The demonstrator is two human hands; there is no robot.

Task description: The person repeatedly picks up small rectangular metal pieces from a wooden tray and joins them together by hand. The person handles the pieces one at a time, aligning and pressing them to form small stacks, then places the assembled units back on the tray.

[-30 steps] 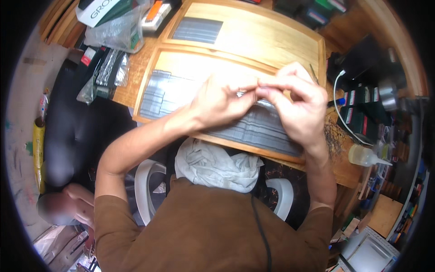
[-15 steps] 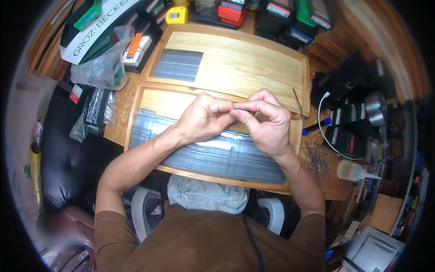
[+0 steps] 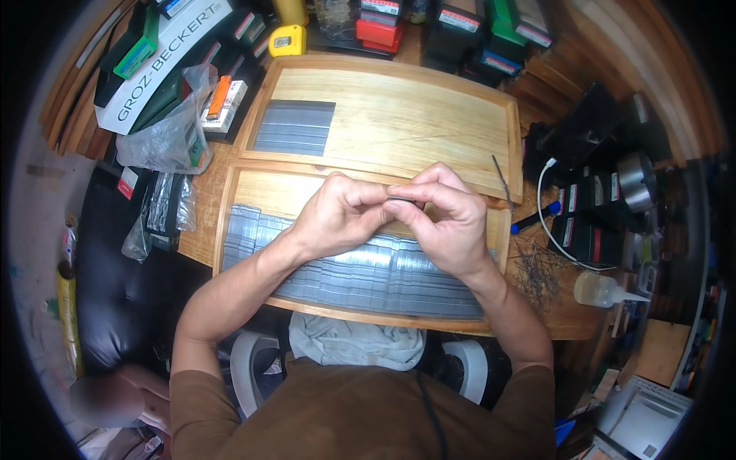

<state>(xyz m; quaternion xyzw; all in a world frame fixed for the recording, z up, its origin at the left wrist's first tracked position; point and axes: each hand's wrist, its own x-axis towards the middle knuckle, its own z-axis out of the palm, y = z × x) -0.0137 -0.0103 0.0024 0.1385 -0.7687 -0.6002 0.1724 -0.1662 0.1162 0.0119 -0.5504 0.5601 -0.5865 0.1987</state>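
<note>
Above the near wooden tray [image 3: 497, 253], both my hands are closed and meet at the fingertips. My left hand [image 3: 331, 221] and my right hand [image 3: 451, 222] pinch a thin dark metal needle [image 3: 405, 200] between them, mostly covered by the fingers. Under my wrists, grey metal needles [image 3: 360, 280] lie packed side by side in rows in this tray. The far wooden tray [image 3: 399, 69] holds a smaller block of the same grey pieces [image 3: 294, 128] at its left end. A single dark needle [image 3: 501, 178] lies slanted at its right edge.
Loose dark needles [image 3: 538, 274] lie scattered right of the near tray, by a squeeze bottle [image 3: 599, 290] and a blue-and-black marker [image 3: 537, 218]. A white cable [image 3: 546, 230] curves there. Left stand a plastic bag [image 3: 165, 146] and an orange lighter [image 3: 219, 97]; behind, a yellow tape measure [image 3: 287, 41].
The view has shifted, so the trays and table appear slightly lower. My hands stay together on the needle, with only slight finger movement.
</note>
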